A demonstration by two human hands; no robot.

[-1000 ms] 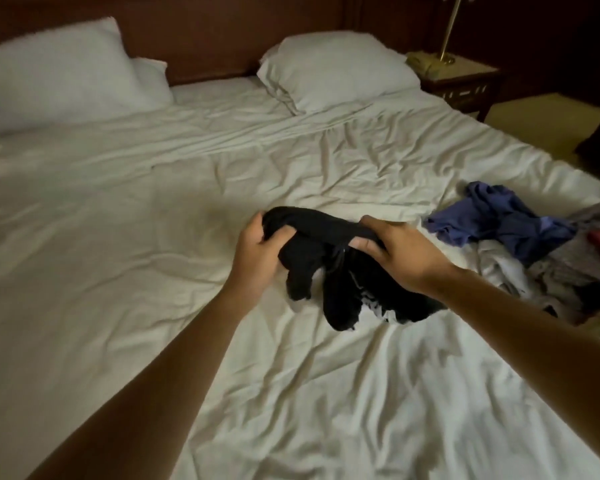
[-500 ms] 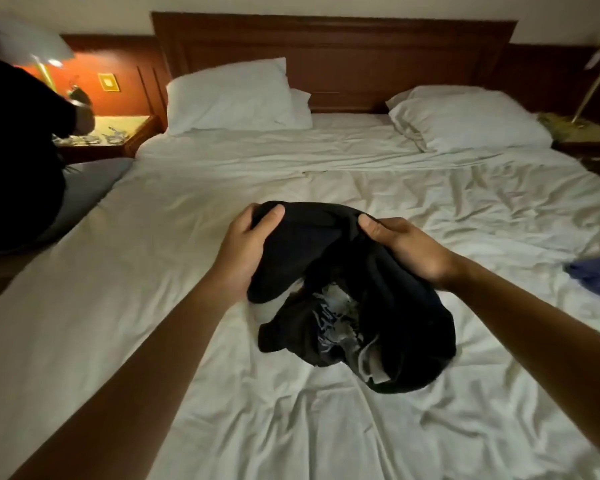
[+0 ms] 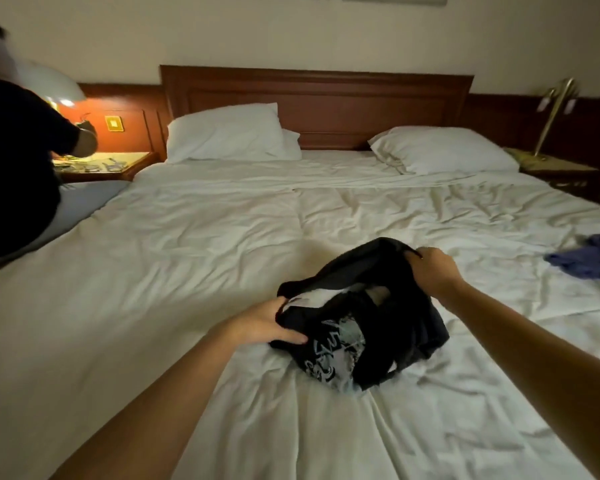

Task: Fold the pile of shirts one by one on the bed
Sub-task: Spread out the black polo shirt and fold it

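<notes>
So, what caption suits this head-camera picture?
Left hand and right hand grip a crumpled black shirt on the white bed.

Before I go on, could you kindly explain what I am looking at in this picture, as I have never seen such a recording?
There is no machine here. A person wears a camera on the head that looks forward and down, so the two bare arms are their own. The left hand grips the near side of a crumpled black shirt, and the right hand grips its far edge. The shirt's lower part rests on a white bed, which has pillows at the headboard. A blue garment lies at the right edge. Another person is at the far left, near a lit lamp.
</notes>
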